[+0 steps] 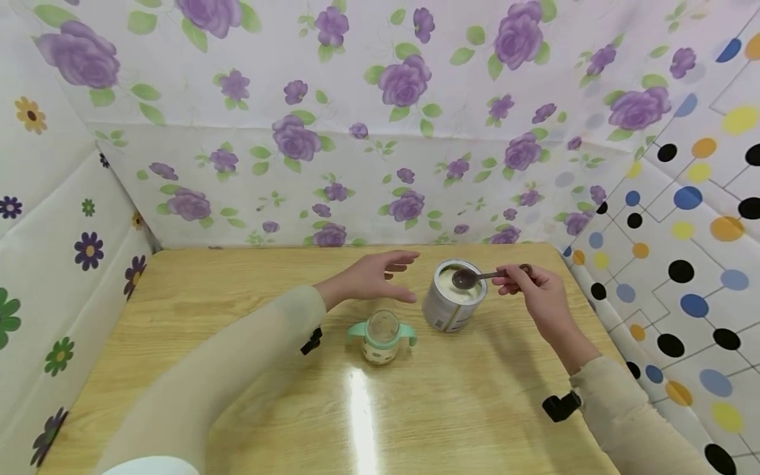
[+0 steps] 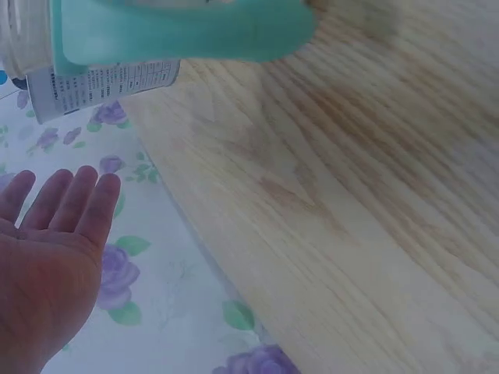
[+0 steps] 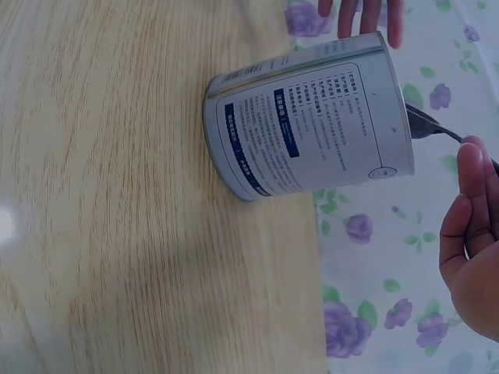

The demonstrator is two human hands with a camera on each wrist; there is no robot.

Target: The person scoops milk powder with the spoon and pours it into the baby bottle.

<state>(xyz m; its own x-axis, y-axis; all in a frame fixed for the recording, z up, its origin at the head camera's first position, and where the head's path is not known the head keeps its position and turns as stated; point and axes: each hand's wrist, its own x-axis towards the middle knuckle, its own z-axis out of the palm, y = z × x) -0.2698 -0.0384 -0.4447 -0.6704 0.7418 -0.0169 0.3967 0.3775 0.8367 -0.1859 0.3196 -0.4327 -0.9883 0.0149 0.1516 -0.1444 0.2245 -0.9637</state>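
Observation:
My right hand (image 1: 543, 297) pinches the handle of a dark spoon (image 1: 466, 279), whose bowl is over the mouth of an open can (image 1: 449, 313). Pale powder shows inside the can; whether the spoon touches it I cannot tell. In the right wrist view the can's printed label (image 3: 312, 125) faces the camera, with the spoon's bowl partly behind the rim. My left hand (image 1: 374, 277) is held in the air to the left of the can, fingers extended and holding nothing. Below it stands an uncovered baby bottle (image 1: 381, 349) with two mint-green handles.
The wooden table (image 1: 267, 396) reaches back to a wall of purple-flowered cloth (image 1: 356, 185). More patterned cloth rises at left and right, the right side with coloured dots (image 1: 691, 198). Small black devices sit at both wrists. A white rounded edge (image 1: 151, 466) shows at bottom left.

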